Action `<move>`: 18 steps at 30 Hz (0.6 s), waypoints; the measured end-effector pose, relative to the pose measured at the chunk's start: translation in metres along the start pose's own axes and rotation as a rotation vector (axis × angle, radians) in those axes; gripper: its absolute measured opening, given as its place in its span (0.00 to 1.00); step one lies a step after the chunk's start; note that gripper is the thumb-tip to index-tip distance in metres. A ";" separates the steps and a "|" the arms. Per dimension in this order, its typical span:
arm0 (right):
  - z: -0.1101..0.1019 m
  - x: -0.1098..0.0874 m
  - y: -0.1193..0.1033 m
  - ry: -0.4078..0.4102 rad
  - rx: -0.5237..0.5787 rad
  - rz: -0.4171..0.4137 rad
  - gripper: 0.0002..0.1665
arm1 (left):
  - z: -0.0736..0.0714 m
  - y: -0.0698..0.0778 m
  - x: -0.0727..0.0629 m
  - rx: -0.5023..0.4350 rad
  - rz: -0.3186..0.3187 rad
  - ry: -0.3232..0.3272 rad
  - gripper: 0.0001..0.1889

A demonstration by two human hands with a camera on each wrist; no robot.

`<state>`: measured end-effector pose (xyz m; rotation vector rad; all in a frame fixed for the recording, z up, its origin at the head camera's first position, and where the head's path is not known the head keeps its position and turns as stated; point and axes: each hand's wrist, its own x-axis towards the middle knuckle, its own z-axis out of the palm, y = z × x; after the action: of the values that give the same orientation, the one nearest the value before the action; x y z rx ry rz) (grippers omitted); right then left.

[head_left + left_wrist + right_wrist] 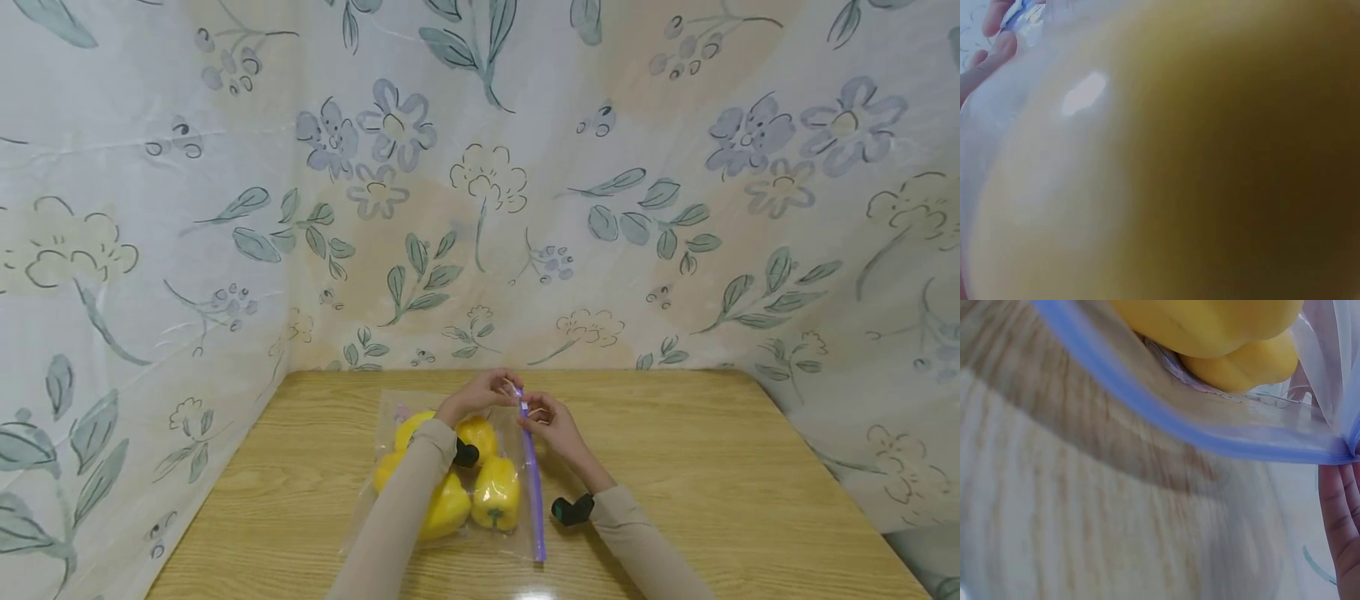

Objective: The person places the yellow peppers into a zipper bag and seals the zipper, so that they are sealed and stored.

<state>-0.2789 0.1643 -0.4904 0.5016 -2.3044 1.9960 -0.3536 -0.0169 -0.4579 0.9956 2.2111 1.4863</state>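
A clear zip bag (512,543) with several yellow bell peppers (496,493) inside lies on its side, its purple zip strip (535,508) facing right. At the strip's far end, the left hand (480,395) pinches the bag's corner, its forearm crossing over the peppers. Just beside it, the right hand (553,423) pinches the strip near a small white piece (524,406). A blurred pepper (1147,162) fills most of the left wrist view. In the right wrist view the bag's mouth gapes along the purple strip (1179,428), with fingers (1338,506) at its end.
The bag rests on a wood-grain table (675,467). Floral cloth (487,208) hangs behind the table and along both sides. A black wrist camera (572,509) sits by the right wrist, another (467,454) by the left, over the peppers.
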 end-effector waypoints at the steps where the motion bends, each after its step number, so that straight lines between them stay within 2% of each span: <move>1: 0.000 0.000 0.000 0.001 -0.003 0.002 0.19 | 0.000 0.002 -0.001 0.002 0.004 0.005 0.12; 3: 0.000 -0.001 -0.001 0.006 -0.008 0.003 0.19 | 0.001 0.003 -0.001 0.013 -0.006 0.014 0.13; 11: 0.002 -0.007 -0.004 0.012 -0.036 -0.023 0.18 | 0.004 -0.009 0.004 0.046 -0.075 0.058 0.13; 18: 0.003 -0.013 -0.002 0.004 -0.043 -0.045 0.18 | 0.003 -0.006 0.002 0.083 -0.048 0.061 0.15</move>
<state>-0.2652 0.1644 -0.4923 0.5411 -2.3070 1.9219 -0.3553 -0.0145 -0.4643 0.9263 2.3396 1.4328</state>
